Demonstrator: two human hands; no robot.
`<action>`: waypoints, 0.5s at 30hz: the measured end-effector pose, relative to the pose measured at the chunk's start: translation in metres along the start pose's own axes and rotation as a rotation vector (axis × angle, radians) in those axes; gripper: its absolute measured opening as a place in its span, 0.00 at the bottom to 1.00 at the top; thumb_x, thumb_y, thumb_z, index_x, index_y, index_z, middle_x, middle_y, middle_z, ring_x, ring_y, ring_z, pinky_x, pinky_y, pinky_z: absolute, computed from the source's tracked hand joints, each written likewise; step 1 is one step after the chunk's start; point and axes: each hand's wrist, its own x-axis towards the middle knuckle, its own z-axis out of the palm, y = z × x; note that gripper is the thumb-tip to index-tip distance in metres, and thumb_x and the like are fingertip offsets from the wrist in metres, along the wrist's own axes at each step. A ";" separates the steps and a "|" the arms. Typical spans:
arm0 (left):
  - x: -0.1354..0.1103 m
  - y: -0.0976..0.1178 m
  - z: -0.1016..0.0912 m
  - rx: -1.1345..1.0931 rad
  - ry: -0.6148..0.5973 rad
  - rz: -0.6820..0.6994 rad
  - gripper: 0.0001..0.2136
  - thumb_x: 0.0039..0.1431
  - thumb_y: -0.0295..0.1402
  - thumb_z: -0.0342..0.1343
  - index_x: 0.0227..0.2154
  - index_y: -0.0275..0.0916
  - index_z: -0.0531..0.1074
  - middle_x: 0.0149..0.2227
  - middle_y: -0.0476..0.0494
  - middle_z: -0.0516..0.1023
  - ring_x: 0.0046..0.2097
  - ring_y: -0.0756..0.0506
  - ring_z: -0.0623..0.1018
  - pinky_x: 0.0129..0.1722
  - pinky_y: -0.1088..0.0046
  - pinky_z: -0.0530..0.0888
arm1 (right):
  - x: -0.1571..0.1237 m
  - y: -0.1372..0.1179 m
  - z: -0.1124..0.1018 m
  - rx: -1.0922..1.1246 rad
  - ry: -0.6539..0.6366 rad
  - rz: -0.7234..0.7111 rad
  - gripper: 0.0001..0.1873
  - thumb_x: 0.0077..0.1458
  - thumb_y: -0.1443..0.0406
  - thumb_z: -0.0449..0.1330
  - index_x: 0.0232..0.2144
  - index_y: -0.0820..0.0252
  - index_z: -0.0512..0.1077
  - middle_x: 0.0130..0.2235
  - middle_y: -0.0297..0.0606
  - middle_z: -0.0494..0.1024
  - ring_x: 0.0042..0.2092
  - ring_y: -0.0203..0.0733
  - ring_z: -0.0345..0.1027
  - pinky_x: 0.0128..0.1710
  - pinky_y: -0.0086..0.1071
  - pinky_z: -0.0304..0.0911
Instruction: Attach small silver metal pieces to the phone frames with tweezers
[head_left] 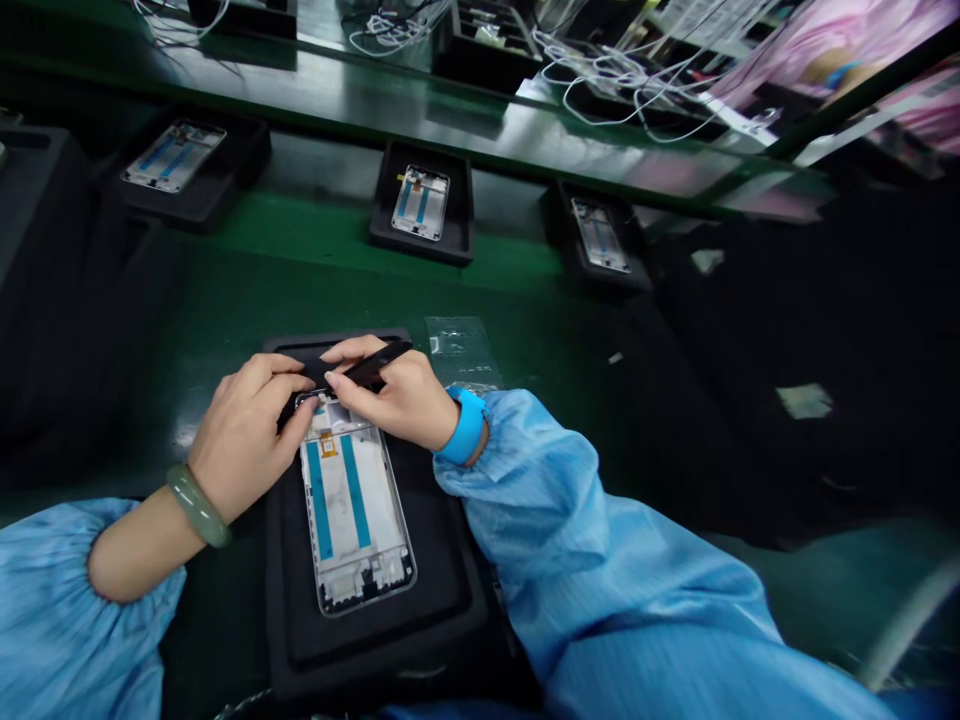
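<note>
Pinching black tweezers [373,366] in my right hand [394,395], tips near the phone frame's [352,510] top end; my left hand [244,440] clamps that end, steadying the frame in the black tray [375,640] against slipping.

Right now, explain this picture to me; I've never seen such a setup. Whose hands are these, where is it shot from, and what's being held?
This is a single view from a camera worn on a person's head, looking down at their own two bare hands. The right hand grips a slim black tool, probably tweezers, above a phone frame lying in a black tray on a green bench. The left hand sits at the frame's top edge. More phones lie in trays ahead.
</note>
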 end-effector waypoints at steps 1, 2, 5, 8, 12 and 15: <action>0.001 0.000 0.000 0.001 0.002 0.000 0.08 0.60 0.33 0.49 0.38 0.38 0.70 0.44 0.41 0.71 0.49 0.42 0.72 0.49 0.57 0.70 | 0.000 0.000 0.000 0.004 -0.005 0.010 0.09 0.56 0.65 0.57 0.40 0.62 0.70 0.40 0.38 0.78 0.38 0.35 0.74 0.39 0.28 0.69; 0.001 0.000 0.000 0.002 0.004 -0.001 0.07 0.60 0.33 0.49 0.37 0.38 0.70 0.44 0.41 0.71 0.49 0.42 0.72 0.49 0.58 0.70 | 0.000 0.000 0.000 0.006 -0.008 0.016 0.09 0.56 0.65 0.57 0.40 0.62 0.70 0.40 0.38 0.78 0.37 0.35 0.74 0.38 0.28 0.69; 0.003 -0.001 0.001 0.002 0.023 -0.007 0.06 0.59 0.32 0.50 0.35 0.38 0.70 0.43 0.42 0.71 0.48 0.42 0.72 0.47 0.59 0.71 | 0.001 0.001 0.001 0.008 0.001 -0.002 0.09 0.56 0.65 0.56 0.40 0.63 0.70 0.40 0.38 0.78 0.36 0.34 0.73 0.37 0.28 0.69; 0.003 -0.001 0.002 0.001 0.038 -0.010 0.06 0.58 0.32 0.50 0.34 0.38 0.71 0.42 0.42 0.71 0.47 0.42 0.73 0.47 0.59 0.71 | 0.000 0.002 0.002 0.014 0.019 -0.026 0.09 0.56 0.65 0.56 0.39 0.63 0.69 0.39 0.37 0.78 0.36 0.34 0.73 0.37 0.27 0.69; 0.004 -0.001 0.002 0.003 0.044 -0.007 0.06 0.58 0.32 0.50 0.33 0.38 0.71 0.41 0.42 0.71 0.46 0.42 0.73 0.47 0.59 0.71 | 0.000 0.002 0.003 0.019 0.036 -0.051 0.09 0.56 0.65 0.56 0.39 0.63 0.70 0.39 0.37 0.78 0.36 0.33 0.73 0.37 0.26 0.69; 0.004 -0.001 0.001 0.003 0.041 -0.007 0.06 0.58 0.31 0.50 0.33 0.37 0.71 0.41 0.42 0.71 0.46 0.42 0.73 0.47 0.59 0.71 | -0.001 0.002 0.003 -0.013 0.028 -0.093 0.09 0.56 0.66 0.56 0.40 0.65 0.70 0.39 0.38 0.78 0.37 0.34 0.73 0.38 0.27 0.69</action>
